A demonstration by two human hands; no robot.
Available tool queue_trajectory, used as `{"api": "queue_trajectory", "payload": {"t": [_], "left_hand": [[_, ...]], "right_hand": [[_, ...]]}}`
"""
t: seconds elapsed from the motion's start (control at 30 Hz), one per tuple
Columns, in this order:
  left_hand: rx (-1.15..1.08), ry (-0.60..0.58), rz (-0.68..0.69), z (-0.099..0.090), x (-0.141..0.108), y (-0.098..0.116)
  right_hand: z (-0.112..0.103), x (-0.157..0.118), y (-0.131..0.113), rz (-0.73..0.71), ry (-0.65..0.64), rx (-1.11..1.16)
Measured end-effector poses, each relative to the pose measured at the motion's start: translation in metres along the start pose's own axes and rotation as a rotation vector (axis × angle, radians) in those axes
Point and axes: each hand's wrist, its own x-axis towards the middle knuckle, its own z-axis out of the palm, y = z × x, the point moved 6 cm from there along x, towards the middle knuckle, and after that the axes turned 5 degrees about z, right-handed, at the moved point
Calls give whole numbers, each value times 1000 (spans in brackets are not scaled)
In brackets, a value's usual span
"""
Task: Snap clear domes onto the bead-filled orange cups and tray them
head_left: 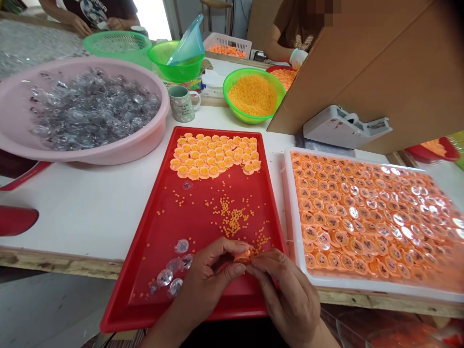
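Observation:
Over the near part of a red tray [174, 212], my left hand [213, 270] pinches a small orange cup-shaped piece [242, 256] between thumb and fingers. My right hand [286, 290] touches the same piece from the right, its thumb and fingertips pressed together at its edge. Rows of orange cup pieces [205, 157] filled with yellow bits stand at the tray's far end. Loose yellow pellets [234, 217] lie scattered mid-tray. Several clear round covers [165, 278] rest left of my left hand, and a single one [187, 185] lies below the rows.
A pink basin [145, 140] of clear covers stands left. Behind the tray are a mug [182, 104] and a green bowl of yellow pellets [252, 94]. At right, a white tray [290, 203] holds orange pieces, near a cardboard sheet [348, 63] and tape dispenser [337, 126]. Two people work opposite.

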Motion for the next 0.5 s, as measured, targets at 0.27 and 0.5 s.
{"api": "queue_trajectory", "payload": {"t": [0.27,0.5], "left_hand": [[-148,62,102,3,-2,4],[-153,28,146,4,-1,14]], "right_hand": [[0,2,-4,95,157,32],[-5,-3,-9,25,145,18]]}}
